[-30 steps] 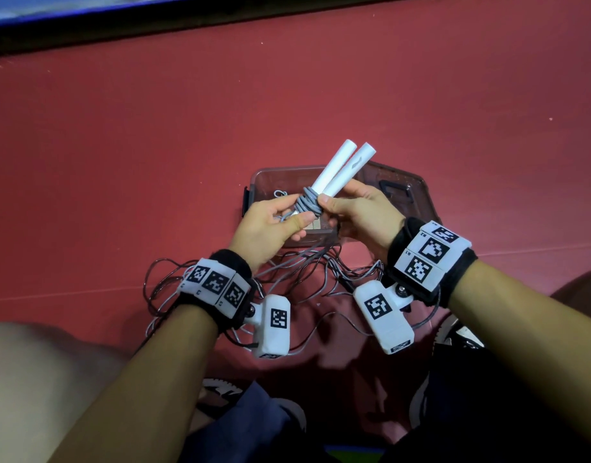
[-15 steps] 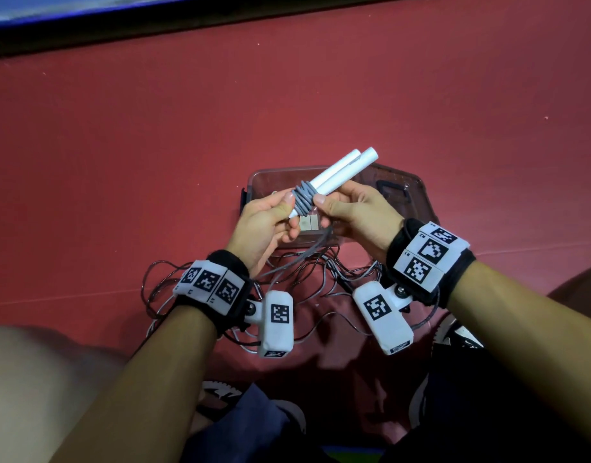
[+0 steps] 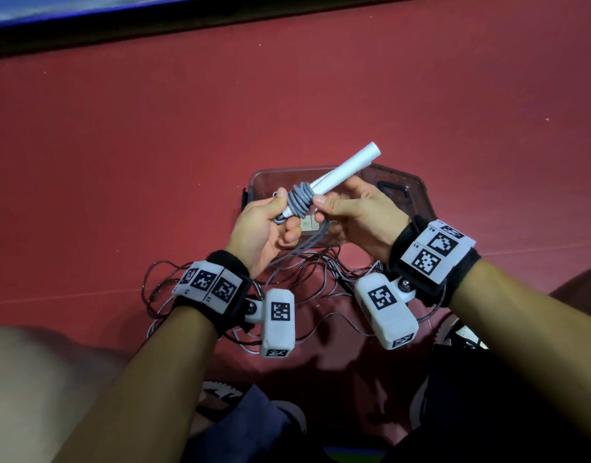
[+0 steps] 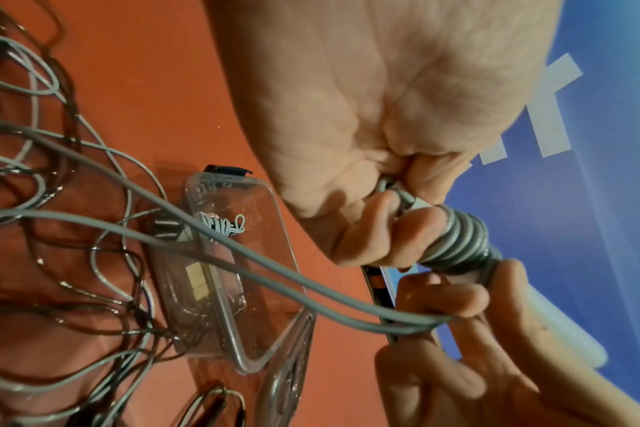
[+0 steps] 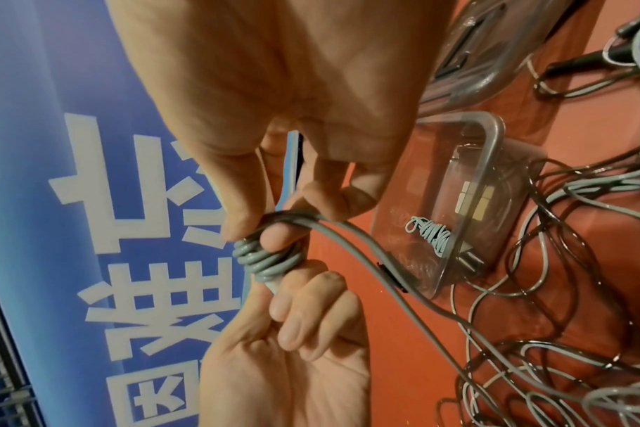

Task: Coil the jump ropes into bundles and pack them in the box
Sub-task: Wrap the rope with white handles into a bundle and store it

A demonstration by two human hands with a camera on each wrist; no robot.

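Two white handles (image 3: 341, 168) of a jump rope lie together, pointing up and right above the clear box (image 3: 254, 182). Grey rope is wound in a tight coil (image 3: 299, 202) round their lower end. My left hand (image 3: 280, 215) grips the handles' lower end just below the coil (image 4: 457, 239). My right hand (image 3: 327, 208) holds the handles beside the coil, thumb pressed on the coil (image 5: 263, 257), fingers curled over two rope strands (image 4: 311, 291) that trail to the floor. A small coiled grey bundle (image 5: 430, 231) lies inside the box.
Loose grey and dark rope (image 3: 287, 272) lies tangled on the red floor between the box and my wrists. The box's lid (image 3: 404, 195) lies at the box's right. A blue banner (image 5: 92, 202) stands at the far edge. My knees and shoes are close below.
The handles have tipped clockwise, lower toward the right. Both hands have turned with them and the rope's strands now hang from the right fingers.
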